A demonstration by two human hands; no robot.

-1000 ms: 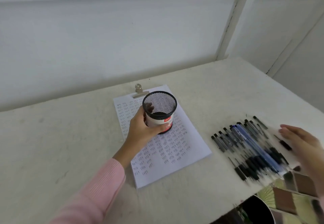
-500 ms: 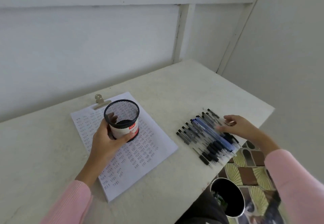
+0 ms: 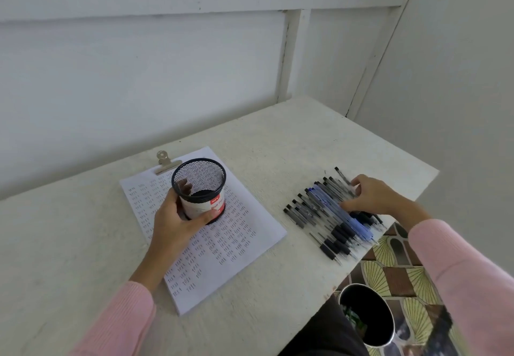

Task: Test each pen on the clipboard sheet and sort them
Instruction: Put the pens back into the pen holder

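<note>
Now lands right hand on pens at 3 o'clock, cannot tell if pinching; grips mesh cup with left hand; probably picking first pen.

White table in a corner of white panelled walls, patterned floor tiles below.
</note>
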